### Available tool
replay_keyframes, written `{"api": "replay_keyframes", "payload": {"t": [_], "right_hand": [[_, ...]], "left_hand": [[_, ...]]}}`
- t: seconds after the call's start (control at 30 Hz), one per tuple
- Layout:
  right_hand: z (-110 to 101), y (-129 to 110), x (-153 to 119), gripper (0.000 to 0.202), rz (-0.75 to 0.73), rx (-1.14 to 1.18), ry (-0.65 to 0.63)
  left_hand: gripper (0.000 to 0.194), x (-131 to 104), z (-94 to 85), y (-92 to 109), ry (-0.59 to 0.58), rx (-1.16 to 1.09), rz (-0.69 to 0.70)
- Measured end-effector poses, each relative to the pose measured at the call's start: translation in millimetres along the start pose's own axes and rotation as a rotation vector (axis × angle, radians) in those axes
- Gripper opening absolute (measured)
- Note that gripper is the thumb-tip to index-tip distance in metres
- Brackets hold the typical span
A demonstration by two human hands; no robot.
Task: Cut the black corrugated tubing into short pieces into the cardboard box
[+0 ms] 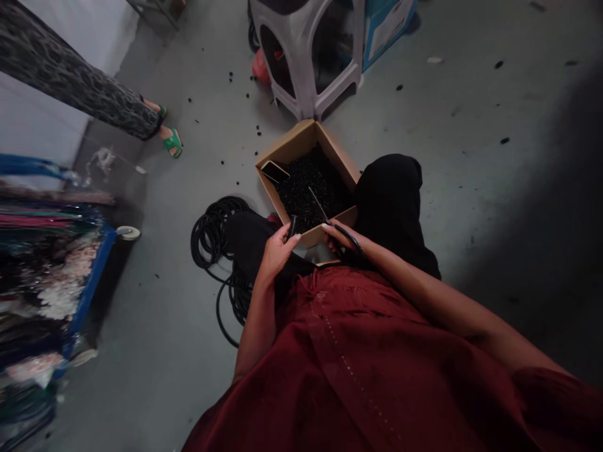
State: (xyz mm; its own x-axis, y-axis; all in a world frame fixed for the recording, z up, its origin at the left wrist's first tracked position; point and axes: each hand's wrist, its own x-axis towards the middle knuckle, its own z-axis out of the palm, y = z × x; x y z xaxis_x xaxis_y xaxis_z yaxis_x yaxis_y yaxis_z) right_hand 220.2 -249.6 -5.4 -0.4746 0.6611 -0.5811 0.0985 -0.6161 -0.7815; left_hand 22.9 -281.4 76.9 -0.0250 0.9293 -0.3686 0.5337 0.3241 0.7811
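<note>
Between my knees stands an open cardboard box [334, 145] holding many small black pieces [313, 179]. A phone-like dark rectangle [275, 172] leans in its far left corner. My left hand [279, 250] pinches a short ribbed black piece [293, 226] at the box's near left edge. My right hand [340, 237] is closed round black-handled scissors [351, 237], at the near right edge of the box. The scissor blades point forward over the black pieces, apart from the piece in my left hand.
Coils of black tubing [210, 235] lie beside my left leg. A grey plastic stool [306, 75] and a blue box [389, 28] stand beyond the cardboard box. At the left are a person's green sandal [174, 144] and a blue-framed cart [89, 289] of bagged goods.
</note>
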Motion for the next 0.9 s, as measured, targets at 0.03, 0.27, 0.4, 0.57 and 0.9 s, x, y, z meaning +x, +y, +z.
{"api": "replay_keyframes", "payload": {"t": [0.03,0.27,0.4,0.57,0.9], "right_hand": [[0,1,1,0.027,0.004,0.012,-0.004],[-2,5,4,0.034,0.057,0.235,-0.169],[-2,5,2,0.032,0.042,0.240,-0.206],[-1,3,-2,0.035,-0.010,0.100,-0.190],[-6,-1,-7,0.039,-0.119,-0.075,-0.195]], "left_hand": [[0.045,-2,-0.5,0,-0.007,-0.011,0.001],[0.055,10,4.9,5,-0.118,0.039,-0.072],[0.044,31,13.1,6,-0.153,0.285,0.016],[0.038,50,16.3,8,-0.146,0.488,0.017],[0.039,62,-2.8,1,0.110,0.164,-0.084]]}}
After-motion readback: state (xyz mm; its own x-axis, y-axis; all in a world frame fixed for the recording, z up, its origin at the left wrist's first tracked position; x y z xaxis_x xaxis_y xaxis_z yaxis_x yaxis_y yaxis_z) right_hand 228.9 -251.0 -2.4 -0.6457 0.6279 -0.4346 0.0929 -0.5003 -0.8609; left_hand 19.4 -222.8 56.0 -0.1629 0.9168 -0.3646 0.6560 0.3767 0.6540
